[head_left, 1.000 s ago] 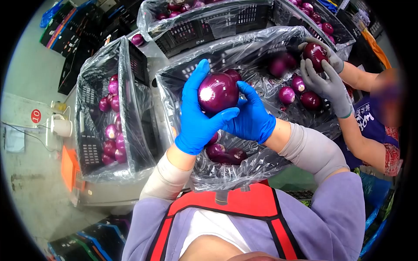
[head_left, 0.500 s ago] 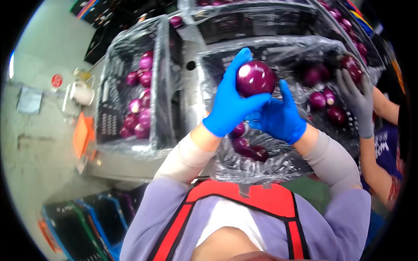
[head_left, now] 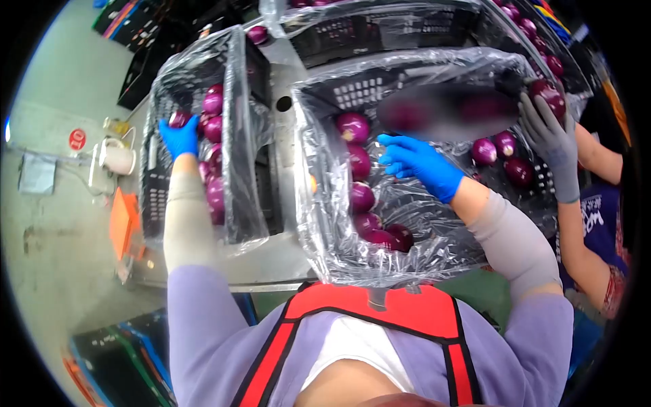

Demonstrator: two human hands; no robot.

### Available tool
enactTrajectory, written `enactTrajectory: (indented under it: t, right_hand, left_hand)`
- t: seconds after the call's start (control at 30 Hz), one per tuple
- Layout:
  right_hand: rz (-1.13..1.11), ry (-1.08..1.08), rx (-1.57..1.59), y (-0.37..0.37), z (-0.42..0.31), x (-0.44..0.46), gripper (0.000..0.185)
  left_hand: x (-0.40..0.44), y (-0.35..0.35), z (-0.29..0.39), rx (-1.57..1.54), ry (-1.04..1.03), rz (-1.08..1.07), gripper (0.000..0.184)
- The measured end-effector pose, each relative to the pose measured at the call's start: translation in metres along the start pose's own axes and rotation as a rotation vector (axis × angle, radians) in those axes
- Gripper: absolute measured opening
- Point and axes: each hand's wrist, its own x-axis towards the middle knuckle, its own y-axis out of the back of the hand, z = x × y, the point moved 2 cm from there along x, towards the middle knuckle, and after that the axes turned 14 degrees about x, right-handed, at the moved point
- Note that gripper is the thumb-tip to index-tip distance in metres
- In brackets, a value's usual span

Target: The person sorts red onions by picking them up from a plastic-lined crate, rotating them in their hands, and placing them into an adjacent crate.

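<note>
My left hand (head_left: 180, 138), in a blue glove, reaches into the left crate (head_left: 152, 180), which is lined with clear plastic. Its fingers are around a red onion (head_left: 180, 119) at the far left of that crate. More red onions (head_left: 213, 103) lie along the crate's right side. My right hand (head_left: 422, 165), also gloved in blue, hovers over the right lined crate (head_left: 319, 251) with its fingers apart and nothing in them. To its left, a row of red onions (head_left: 362, 197) lies along that crate's left side. A dark blur hides part of the crate beyond it.
A co-worker's grey-gloved hand (head_left: 550, 139) holds a red onion (head_left: 546, 98) over the right crate's far right corner. Between the crates runs a metal table (head_left: 285, 136). Another crate (head_left: 380, 30) stands behind, and stacked crates (head_left: 119, 353) sit at lower left.
My left hand has moved left from the right crate into the left one with the onion. My right hand has come away from the onion and stays over the right crate.
</note>
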Motion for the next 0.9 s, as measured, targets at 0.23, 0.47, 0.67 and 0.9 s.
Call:
enactTrajectory:
  t: [0.23, 0.47, 0.67, 0.9]
  right_hand:
    - [-0.218, 0.289, -0.787, -0.001, 0.05, 0.015, 0.056]
    - [-0.188, 0.36, -1.057, -0.014, 0.076, 0.015, 0.051]
    - [0.4, 0.64, -0.627, 0.061, 0.041, 0.065, 0.049]
    - [0.807, 0.395, -0.975, 0.09, 0.01, 0.093, 0.091]
  left_hand:
    - [-0.044, 0.012, -0.056, 0.639, 0.035, -0.244, 0.091]
    - [-0.036, -0.002, -0.05, 0.817, 0.001, -0.385, 0.094]
    - [-0.018, -0.028, -0.089, 0.612, 0.029, -0.28, 0.095]
    - [-0.004, 0.001, 0.06, 0.214, -0.34, -0.061, 0.08]
